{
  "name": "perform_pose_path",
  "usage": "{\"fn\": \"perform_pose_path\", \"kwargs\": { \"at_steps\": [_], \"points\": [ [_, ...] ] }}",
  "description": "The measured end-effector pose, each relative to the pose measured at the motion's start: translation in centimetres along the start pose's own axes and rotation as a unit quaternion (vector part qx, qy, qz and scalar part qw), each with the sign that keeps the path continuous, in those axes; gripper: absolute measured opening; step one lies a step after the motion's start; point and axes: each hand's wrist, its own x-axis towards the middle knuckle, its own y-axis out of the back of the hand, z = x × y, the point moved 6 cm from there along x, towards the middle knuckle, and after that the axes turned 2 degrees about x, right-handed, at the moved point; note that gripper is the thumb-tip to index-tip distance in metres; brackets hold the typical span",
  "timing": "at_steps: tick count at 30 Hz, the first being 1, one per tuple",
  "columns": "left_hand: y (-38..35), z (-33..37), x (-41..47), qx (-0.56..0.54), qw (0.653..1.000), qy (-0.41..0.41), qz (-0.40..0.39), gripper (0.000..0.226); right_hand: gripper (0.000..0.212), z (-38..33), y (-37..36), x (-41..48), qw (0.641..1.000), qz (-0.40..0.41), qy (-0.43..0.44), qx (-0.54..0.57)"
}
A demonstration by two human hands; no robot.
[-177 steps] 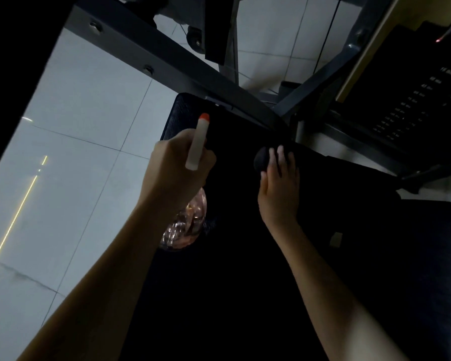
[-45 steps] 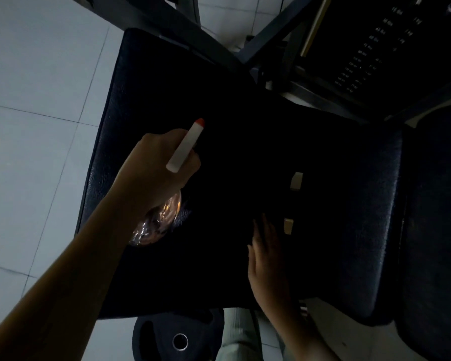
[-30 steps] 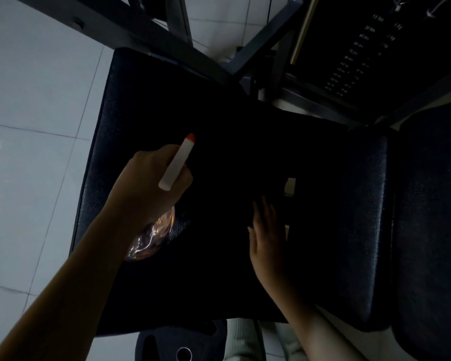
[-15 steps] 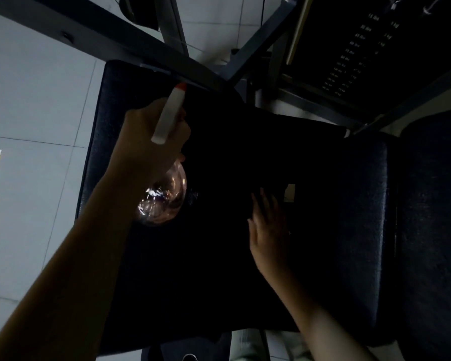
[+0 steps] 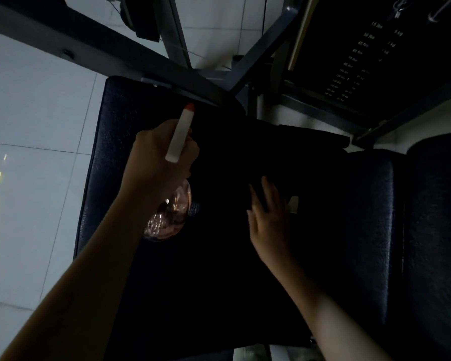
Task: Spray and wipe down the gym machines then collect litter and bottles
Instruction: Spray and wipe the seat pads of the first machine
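left hand (image 5: 159, 157) clenched round the neck of the spray bottle (image 5: 168, 214), grasping it; white spray head (image 5: 180, 134) with its red tip sticks out past the knuckles, pointing away from the person; clear pinkish bottle body sits on the near side of the fist, over the black seat pad (image 5: 107, 157); can't tell if it touches the pad, nor if a finger is on the trigger. right hand (image 5: 270, 220) released, fingers straight and slightly spread, palm down on the dark middle of the same pad, right of the bottle grip and apart from it; too dark there to say whether a cloth lies under the palm. small pale tag (image 5: 294, 203) just right of that hand's fingers. beyond the spray tip: grey frame bar (image 5: 89, 45) crossing the far edge of the pad; further right, weight stack (image 5: 349, 71) with pale number labels. second pad (image 5: 438, 230) well right of the right hand. pale floor tiles (image 5: 31, 113) left of the left forearm, thin yellow light streak on them.
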Motion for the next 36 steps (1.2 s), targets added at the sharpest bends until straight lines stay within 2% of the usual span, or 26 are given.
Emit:
{"fn": "perform_pose_path", "kwargs": {
  "at_steps": [4, 5, 6, 10, 12, 15, 19, 20, 22, 24, 26, 27, 28, 30, 32, 33, 34, 36],
  "points": [
    [0.0, 0.1, 0.0, 0.011, 1.000, -0.018, 0.011, 0.024, 0.051, 1.2, 1.8, 6.0, 0.985, 0.017, -0.171, 0.029],
    [-0.2, 0.1, 0.2, 0.008, 1.000, -0.019, 0.003, 0.023, 0.051, 0.5, 1.7, 6.7, 0.982, 0.017, -0.187, 0.029],
    [-0.5, 0.0, 0.3, 0.005, 1.000, -0.017, -0.005, 0.023, 0.050, -0.5, 1.2, 6.6, 0.984, 0.019, -0.176, 0.029],
    [-0.1, 0.2, 1.7, -0.010, 1.000, 0.002, 0.005, 0.025, 0.050, -1.9, -0.6, 1.5, 0.999, -0.005, -0.025, 0.039],
    [0.3, 0.7, 2.8, -0.024, 1.000, 0.009, 0.016, 0.032, 0.047, -0.2, -0.1, 0.2, 0.998, -0.001, -0.001, 0.061],
    [0.1, 1.3, 3.9, -0.025, 0.999, -0.007, 0.022, 0.036, 0.049, 1.3, 1.0, 2.6, 0.997, 0.033, -0.047, 0.058],
    [-0.2, 1.2, 4.2, -0.003, 0.999, -0.015, 0.035, 0.036, 0.048, -0.3, 0.9, 9.6, 0.976, 0.060, -0.185, 0.101],
    [-0.3, 1.2, 4.2, 0.010, 0.999, -0.021, 0.036, 0.034, 0.048, -1.7, 0.7, 10.6, 0.977, 0.065, -0.181, 0.095],
    [-0.4, 1.5, 4.1, 0.030, 0.998, -0.031, 0.035, 0.031, 0.048, -4.5, 0.2, 10.8, 0.990, 0.065, -0.103, 0.076],
    [-0.4, 1.4, 4.0, 0.029, 0.999, -0.025, 0.036, 0.030, 0.050, -5.6, -0.1, 9.3, 0.999, 0.019, -0.005, 0.044],
    [-0.5, 1.3, 4.2, 0.022, 0.999, -0.012, 0.036, 0.030, 0.049, -3.7, 0.3, 8.0, 0.998, -0.015, 0.064, 0.007],
    [-0.5, 1.2, 4.3, 0.020, 0.999, -0.007, 0.035, 0.028, 0.049, -1.8, 0.7, 7.9, 0.997, -0.014, 0.070, -0.010],
    [-0.5, 1.1, 4.4, 0.019, 0.999, -0.005, 0.035, 0.026, 0.048, 0.2, 1.3, 8.3, 0.998, -0.009, 0.053, -0.024],
    [-0.5, 1.0, 4.6, 0.022, 0.999, -0.001, 0.036, 0.022, 0.048, 3.2, 2.4, 9.7, 0.999, 0.013, -0.034, -0.017],
    [-0.7, 0.9, 4.5, 0.030, 0.999, -0.006, 0.033, 0.023, 0.049, 3.5, 2.6, 11.4, 0.989, 0.025, -0.143, 0.025],
    [-0.7, 1.0, 4.5, 0.033, 0.999, -0.010, 0.032, 0.023, 0.051, 2.4, 2.4, 11.9, 0.985, 0.023, -0.166, 0.041],
    [-0.8, 1.0, 4.5, 0.040, 0.999, -0.015, 0.032, 0.024, 0.052, 0.7, 2.0, 12.0, 0.986, 0.021, -0.157, 0.044],
    [-1.0, 1.2, 4.7, 0.056, 0.998, -0.026, 0.030, 0.026, 0.053, -2.2, 1.1, 11.0, 0.996, 0.010, -0.080, 0.043]
  ]
}}
